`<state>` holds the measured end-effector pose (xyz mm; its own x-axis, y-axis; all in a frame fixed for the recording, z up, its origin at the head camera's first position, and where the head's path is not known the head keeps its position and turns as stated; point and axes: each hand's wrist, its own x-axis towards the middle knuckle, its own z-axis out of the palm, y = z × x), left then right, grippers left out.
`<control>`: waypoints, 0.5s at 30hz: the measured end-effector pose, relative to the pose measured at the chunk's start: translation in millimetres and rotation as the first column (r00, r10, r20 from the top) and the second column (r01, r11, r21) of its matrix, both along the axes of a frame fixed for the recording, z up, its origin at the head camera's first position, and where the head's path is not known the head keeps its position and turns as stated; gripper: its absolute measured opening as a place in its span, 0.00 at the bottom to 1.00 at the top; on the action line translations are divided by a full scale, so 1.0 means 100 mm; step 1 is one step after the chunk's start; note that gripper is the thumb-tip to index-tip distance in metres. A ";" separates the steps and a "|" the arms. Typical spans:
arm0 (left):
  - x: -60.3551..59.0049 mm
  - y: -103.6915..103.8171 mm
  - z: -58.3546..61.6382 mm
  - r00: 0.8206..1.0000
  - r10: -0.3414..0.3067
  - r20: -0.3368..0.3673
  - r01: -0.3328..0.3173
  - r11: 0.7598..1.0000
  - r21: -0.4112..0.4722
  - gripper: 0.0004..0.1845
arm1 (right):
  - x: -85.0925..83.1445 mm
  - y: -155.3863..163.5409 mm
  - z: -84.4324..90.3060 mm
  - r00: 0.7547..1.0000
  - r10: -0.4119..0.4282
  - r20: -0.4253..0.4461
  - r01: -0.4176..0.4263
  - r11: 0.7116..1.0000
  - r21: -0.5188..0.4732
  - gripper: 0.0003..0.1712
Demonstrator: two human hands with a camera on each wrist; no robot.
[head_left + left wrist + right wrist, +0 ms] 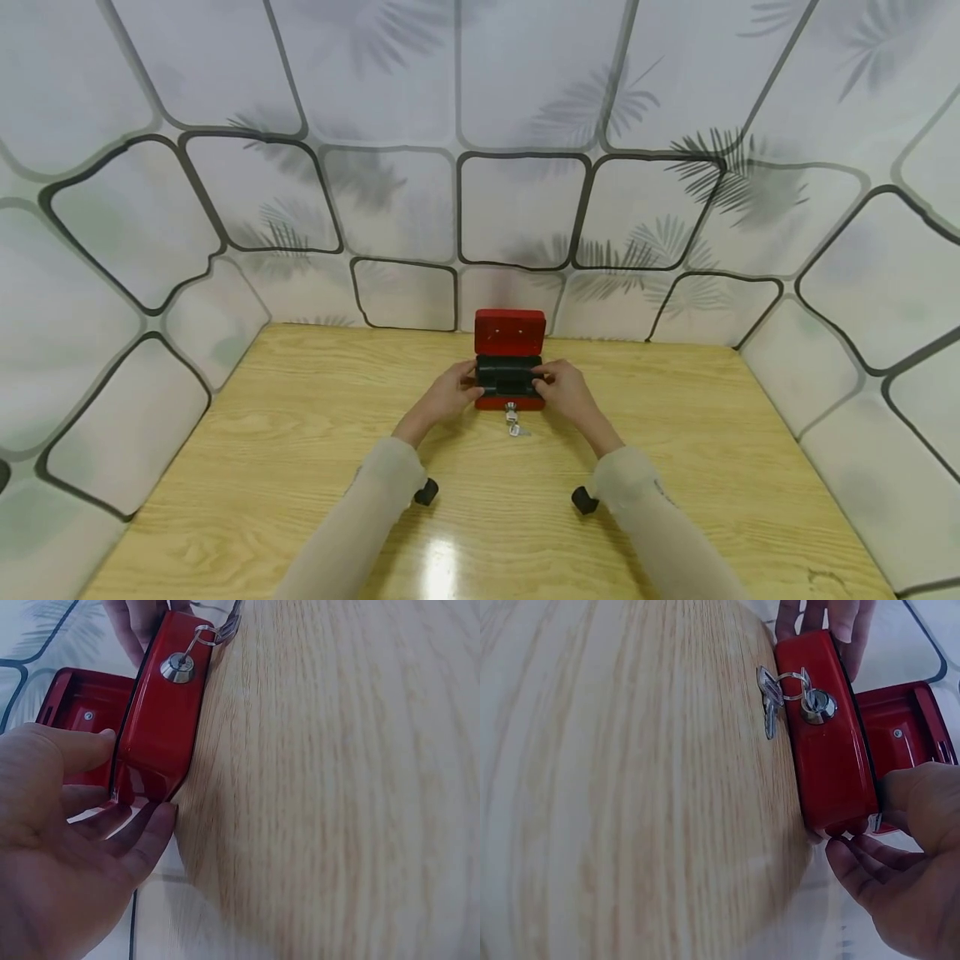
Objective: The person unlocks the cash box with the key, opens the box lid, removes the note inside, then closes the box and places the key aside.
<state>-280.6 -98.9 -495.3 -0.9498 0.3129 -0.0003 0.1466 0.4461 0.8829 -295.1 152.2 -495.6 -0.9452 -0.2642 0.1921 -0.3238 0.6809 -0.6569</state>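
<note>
Both of our hands are already on the small red box (510, 379), which sits mid-table on the wooden table (300, 433) with its lid (510, 332) standing open and the keys (514, 425) hanging from the lock at the front, so we judge the unlocking and opening done. Our left hand (453, 390) pinches the box's left end, thumb on the rim and fingers beneath. Our right hand (564, 390) clasps the right end likewise. What remains seems to be the black tray (508, 375) inside, which is not yet lifted out.
</note>
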 end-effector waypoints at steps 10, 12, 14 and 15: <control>0.01 -0.02 0.03 1.000 -0.001 0.012 0.001 1.000 -0.003 0.31 | 0.01 -0.07 0.03 1.000 -0.014 -0.020 0.015 0.997 0.072 0.12; 0.00 -0.03 0.03 1.000 -0.002 0.006 0.002 1.000 0.001 0.31 | 0.01 -0.09 0.03 0.999 -0.023 -0.032 0.026 0.996 0.082 0.11; 0.00 -0.03 0.01 1.000 -0.005 0.005 0.005 1.000 0.001 0.31 | 0.01 -0.11 0.04 0.998 -0.035 -0.048 0.039 0.995 0.089 0.10; 0.00 -0.03 0.01 1.000 -0.007 0.007 0.007 1.000 0.001 0.31 | 0.01 -0.12 0.05 0.997 -0.040 -0.060 0.045 0.994 0.096 0.09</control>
